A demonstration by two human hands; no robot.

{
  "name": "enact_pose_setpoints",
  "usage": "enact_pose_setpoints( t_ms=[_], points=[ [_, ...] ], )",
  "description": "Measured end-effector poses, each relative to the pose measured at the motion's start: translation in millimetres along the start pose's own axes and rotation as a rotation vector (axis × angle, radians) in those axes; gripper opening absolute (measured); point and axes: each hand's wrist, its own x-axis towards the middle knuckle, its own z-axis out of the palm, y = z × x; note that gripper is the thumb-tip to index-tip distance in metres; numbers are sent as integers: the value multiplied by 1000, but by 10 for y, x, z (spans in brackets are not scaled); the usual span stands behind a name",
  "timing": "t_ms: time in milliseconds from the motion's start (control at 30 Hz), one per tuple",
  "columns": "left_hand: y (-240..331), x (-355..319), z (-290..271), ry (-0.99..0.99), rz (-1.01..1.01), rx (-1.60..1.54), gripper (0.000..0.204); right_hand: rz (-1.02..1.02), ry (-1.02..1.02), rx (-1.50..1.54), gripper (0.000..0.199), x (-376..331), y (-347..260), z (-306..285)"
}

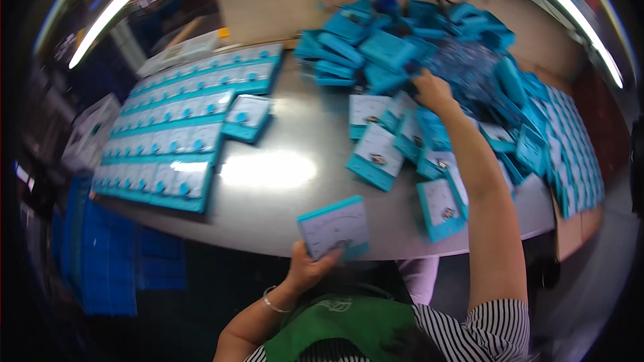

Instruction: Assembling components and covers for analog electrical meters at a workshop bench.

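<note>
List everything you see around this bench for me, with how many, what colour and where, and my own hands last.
Table: one, silver-grey, centre
Rowed units: many, teal and white with blue knobs, table's left
Separate unit: one, same colours, right of those rows
Loose units: several overlapping, teal and white, right of centre
Casings: heaped, uncountable, teal, back right
Clear plastic: bunched, bluish, among the casings
Packed units: many, teal and white, far right
Blue containers: count unclear, lower left
Tube lights: at least two, white, upper corners
Held unit: one, teal and white, left hand
Left hand: one, bare, near edge
Right hand: one, bare, at the heap
</note>
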Motion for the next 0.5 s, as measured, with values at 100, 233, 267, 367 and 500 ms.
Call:
enact_pose_setpoints(
  t_ms=[100,233,267,367,500],
  points=[
    [32,75,25,-16,7,-34,26,-59,65,-76,9,-114,239,-32],
    [-40,-31,29,-60,64,-44,26,-60,190,-15,15,-283,68,-561],
    [-34,-34,-12,-82,105,-32,26,-49,261,111,15,-352,-13,-712],
    [-83,-19,-130,-148,149,-29,25,-179,368,593,19,-631,-513,-1179],
    [68,-85,-100,-324,313,259,32,-344,-311,968,29,-977,-1240,-1427]
  ],
)
